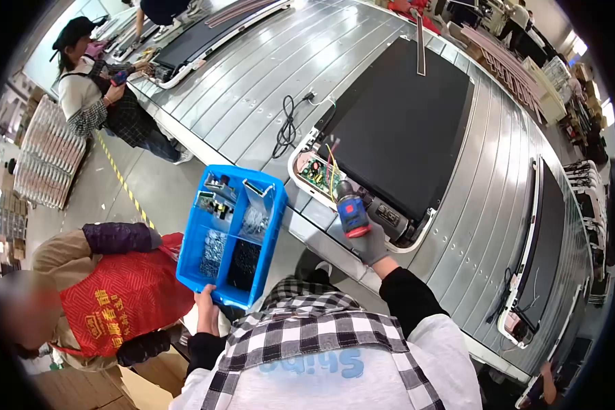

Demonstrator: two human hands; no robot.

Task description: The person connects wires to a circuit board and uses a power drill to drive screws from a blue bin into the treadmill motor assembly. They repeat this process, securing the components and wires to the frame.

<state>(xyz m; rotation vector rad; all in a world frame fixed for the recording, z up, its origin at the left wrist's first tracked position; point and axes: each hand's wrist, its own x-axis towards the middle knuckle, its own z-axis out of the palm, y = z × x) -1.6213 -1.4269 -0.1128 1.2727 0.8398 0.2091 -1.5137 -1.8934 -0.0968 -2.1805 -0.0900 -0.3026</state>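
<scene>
My left hand [207, 309] grips the near rim of a blue divided parts bin [199, 217], carried beside the slatted metal table. Its compartments hold circuit boards [216, 203], silver screws [213, 251], small clear bags [255, 222] and black screws [244, 262]. In a grey glove, my right hand [372, 247] is wrapped around a blue and red cordless drill [352, 215]. The drill's nose points at the open end of a treadmill base [406, 123], beside its motor [388, 217] and a green circuit board [314, 172]. Whether the tip touches anything is hidden.
A coiled black power cord [286, 126] lies left of the base on the metal table [246, 102]. Another base [545, 239] lies at the right. A person in a red apron [130, 301] is close on my left; another person [92, 89] works farther off.
</scene>
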